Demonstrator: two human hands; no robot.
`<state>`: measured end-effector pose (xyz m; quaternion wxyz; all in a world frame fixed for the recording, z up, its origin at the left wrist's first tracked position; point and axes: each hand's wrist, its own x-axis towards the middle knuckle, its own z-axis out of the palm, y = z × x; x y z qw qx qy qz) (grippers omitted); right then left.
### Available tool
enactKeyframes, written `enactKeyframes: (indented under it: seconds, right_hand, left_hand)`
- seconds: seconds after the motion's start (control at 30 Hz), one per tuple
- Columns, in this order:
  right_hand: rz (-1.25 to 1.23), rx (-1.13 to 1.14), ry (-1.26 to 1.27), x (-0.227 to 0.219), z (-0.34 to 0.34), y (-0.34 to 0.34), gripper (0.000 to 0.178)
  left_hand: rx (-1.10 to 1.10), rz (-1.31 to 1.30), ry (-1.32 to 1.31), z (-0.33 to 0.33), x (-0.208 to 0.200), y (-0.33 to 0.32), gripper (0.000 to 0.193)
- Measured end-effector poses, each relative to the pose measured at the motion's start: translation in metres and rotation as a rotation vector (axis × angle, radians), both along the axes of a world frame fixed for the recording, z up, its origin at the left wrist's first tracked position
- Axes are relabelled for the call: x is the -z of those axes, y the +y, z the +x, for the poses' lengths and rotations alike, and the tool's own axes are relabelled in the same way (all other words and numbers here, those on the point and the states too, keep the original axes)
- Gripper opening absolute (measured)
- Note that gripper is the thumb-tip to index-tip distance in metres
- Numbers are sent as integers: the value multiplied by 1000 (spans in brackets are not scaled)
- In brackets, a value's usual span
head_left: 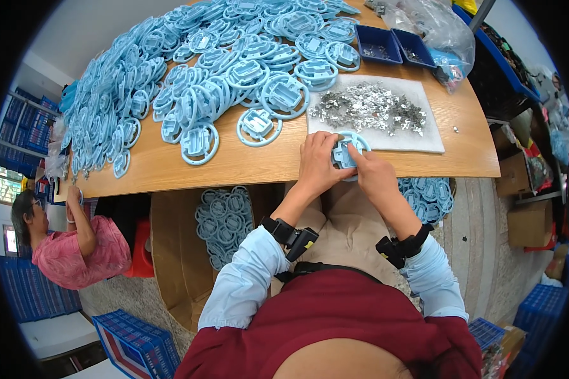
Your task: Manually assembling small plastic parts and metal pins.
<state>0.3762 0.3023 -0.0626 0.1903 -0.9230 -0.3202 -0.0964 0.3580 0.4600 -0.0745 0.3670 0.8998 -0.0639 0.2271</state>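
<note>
Both hands meet at the front edge of the table around one light blue plastic ring part (pixel 344 153), which has a raised box shape in its middle. My left hand (pixel 316 161) grips its left side, fingers closed over the rim. On the other side my right hand (pixel 376 177) closes on the part, its thumb pressed to the middle piece. Any small piece under that thumb is hidden. Just beyond lies a white foam sheet (pixel 435 138) bearing a heap of small shiny metal clips (pixel 373 107). A similar ring part (pixel 259 126) lies to the left of my hands.
A large pile of light blue ring parts (pixel 202 76) covers the table's (pixel 468 158) left and far side. Two dark blue trays (pixel 376 55) hold small metal bits. Below, a cardboard box (pixel 174 252) contains more rings. Another person (pixel 82 246) sits at the left end.
</note>
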Motion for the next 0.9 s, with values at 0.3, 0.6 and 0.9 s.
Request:
enactKeyframes:
  seconds: [0.3, 0.6, 0.9]
  right_hand:
    - [-209, 8, -13, -17, -8, 16, 45]
    - [267, -64, 62, -14, 42, -34, 24]
    - [-167, -73, -44, -15, 93, -61, 12]
  left_hand:
    - [-8, 23, 2, 2, 4, -2, 57]
    - [10, 37, 15, 1, 1, 1, 64]
    - [18, 28, 19, -1, -4, 0, 63]
